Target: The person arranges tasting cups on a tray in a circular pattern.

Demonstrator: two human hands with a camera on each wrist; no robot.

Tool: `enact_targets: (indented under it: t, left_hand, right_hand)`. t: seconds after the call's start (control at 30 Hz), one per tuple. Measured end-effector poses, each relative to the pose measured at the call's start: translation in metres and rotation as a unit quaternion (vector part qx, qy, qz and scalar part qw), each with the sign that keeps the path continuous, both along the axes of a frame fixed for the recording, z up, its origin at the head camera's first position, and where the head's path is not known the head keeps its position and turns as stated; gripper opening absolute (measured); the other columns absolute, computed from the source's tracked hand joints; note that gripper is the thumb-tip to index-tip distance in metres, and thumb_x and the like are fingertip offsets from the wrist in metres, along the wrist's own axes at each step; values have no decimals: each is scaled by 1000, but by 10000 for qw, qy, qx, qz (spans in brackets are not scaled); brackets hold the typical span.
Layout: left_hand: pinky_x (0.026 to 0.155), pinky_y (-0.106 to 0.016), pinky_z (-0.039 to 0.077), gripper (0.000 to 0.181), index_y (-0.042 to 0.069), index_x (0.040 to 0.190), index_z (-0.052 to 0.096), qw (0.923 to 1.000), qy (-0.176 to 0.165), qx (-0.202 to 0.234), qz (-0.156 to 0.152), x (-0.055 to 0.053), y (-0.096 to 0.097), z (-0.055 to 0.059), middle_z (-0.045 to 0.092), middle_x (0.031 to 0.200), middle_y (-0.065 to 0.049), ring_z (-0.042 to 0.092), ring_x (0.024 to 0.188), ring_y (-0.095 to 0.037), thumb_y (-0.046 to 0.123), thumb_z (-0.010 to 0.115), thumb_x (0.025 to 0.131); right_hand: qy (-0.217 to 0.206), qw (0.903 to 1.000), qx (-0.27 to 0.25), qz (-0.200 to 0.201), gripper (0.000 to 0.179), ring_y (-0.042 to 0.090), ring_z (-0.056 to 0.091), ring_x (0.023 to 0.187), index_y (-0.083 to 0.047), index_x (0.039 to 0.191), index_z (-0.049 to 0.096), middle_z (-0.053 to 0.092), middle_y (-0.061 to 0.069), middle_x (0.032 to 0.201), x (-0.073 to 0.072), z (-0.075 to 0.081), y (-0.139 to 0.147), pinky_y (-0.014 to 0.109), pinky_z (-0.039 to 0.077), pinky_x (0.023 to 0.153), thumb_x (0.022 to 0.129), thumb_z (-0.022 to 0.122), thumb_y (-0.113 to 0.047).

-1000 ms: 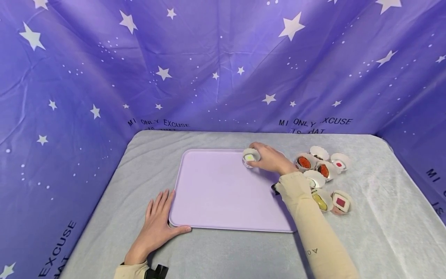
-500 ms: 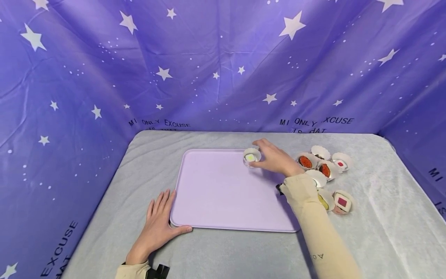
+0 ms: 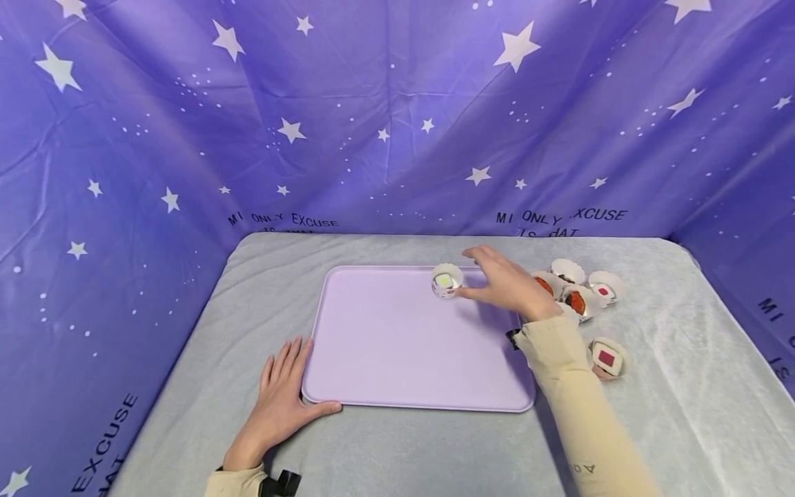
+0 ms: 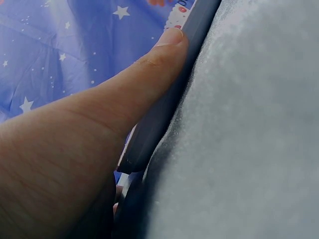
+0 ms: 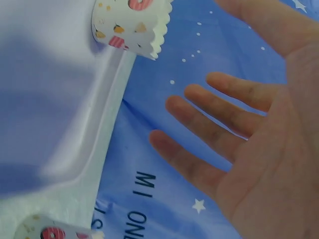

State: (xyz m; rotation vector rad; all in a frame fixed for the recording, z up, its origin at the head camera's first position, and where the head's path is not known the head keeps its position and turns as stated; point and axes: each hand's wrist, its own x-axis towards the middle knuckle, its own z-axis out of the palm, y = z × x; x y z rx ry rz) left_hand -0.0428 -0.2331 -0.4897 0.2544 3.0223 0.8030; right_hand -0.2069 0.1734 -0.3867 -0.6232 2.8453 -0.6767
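Observation:
A scalloped paper cup with a white, green-centred sushi piece in it stands near the far edge of the lilac tray. Just right of it is my right hand, fingers spread and holding nothing. The right wrist view shows the printed paper cup apart from that hand. My left hand rests at the tray's near left corner, thumb along the front edge and fingers beside the left edge. In the left wrist view its thumb touches the rim.
Right of the tray sit several more paper cups, among them one with a red-centred piece, one with orange topping and a back one. My right sleeve hides part of this group. A starry purple curtain encloses the grey table.
My right hand has let go of the paper cup and drawn away to the right, its fingers spreading. The cup stays on the tray. The left hand has not moved.

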Motion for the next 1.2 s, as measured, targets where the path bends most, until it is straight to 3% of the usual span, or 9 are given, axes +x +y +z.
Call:
enact_targets:
  t: [0.37,0.73,0.97,1.2]
  left_hand:
    - [116,-62,5,121,11,159,20,10000,5,-68,1,0,-1,1,19,163,-22,12,150,-41,71,75,69]
    - [116,-62,4,123,12,160,19,10000,-49,-73,22,-1,-1,-1,19,163,-21,12,150,-41,73,74,69]
    - [116,-62,5,122,11,159,21,9999,111,-55,-12,-1,0,-1,20,162,-22,13,150,-41,73,74,69]
    - [117,-62,5,122,11,159,20,10000,56,-48,-12,0,0,0,19,163,-21,12,151,-41,72,75,69]
  right_hand:
    - [146,9997,121,-183,85,40,48,131,-4,146,41,46,19,147,14,12,16,61,44,102,85,72,-54]
    - [334,9992,58,-207,77,42,45,132,-1,143,44,45,21,147,28,25,33,62,41,104,87,74,-45]
    - [527,9979,157,-340,76,33,58,109,-5,141,46,50,15,140,39,30,54,56,51,87,86,72,-51]
    - [491,9982,87,-332,75,41,43,133,-3,139,47,47,19,144,47,33,74,66,41,98,89,68,-55]
